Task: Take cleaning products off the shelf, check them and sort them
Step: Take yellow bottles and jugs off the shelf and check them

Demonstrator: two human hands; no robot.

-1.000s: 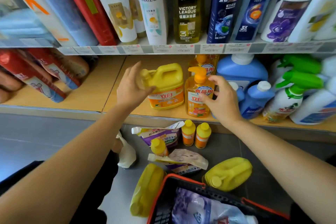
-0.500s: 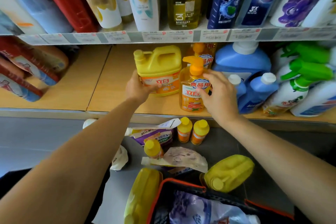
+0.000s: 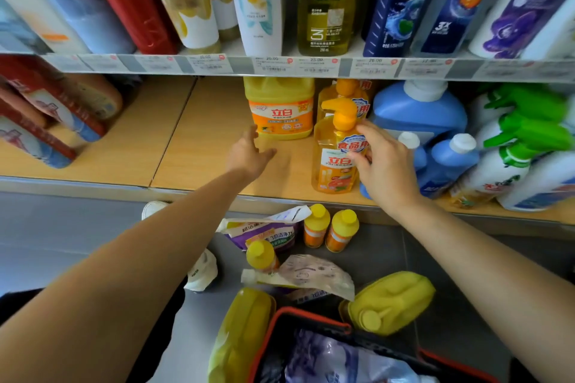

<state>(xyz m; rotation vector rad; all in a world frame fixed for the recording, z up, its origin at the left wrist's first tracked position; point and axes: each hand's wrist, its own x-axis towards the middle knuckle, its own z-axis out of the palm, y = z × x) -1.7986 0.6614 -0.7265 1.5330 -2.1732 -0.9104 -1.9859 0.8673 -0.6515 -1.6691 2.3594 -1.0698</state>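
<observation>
Pinching orange pump bottle (image 3: 333, 165) by its right side with right hand (image 3: 385, 168), thumb on label, forefinger at pump neck. Upright near front of lower shelf (image 3: 202, 140), just right of yellow jug (image 3: 281, 109). Empty left hand (image 3: 249, 154) loosely open near jug base. Probably full, heavyish, slick rigid plastic; better gripped round body than pump.

The widest free stretch is the bare wooden shelf board (image 3: 193, 140) at centre left, open between the red packs (image 3: 46, 109) at far left and the yellow jug (image 3: 280, 109) at centre. Overhead, the price-tag rail (image 3: 311, 66) caps that bay. Right of the jug, the pump bottle (image 3: 333, 165), blue bottles (image 3: 420, 112) and green sprayers (image 3: 529, 121) stand packed together. Below, the grey floor (image 3: 77, 242) at left lies open; fallen jugs (image 3: 392, 301), pouches (image 3: 314, 274) and a basket (image 3: 298, 317) crowd the lower centre.
</observation>
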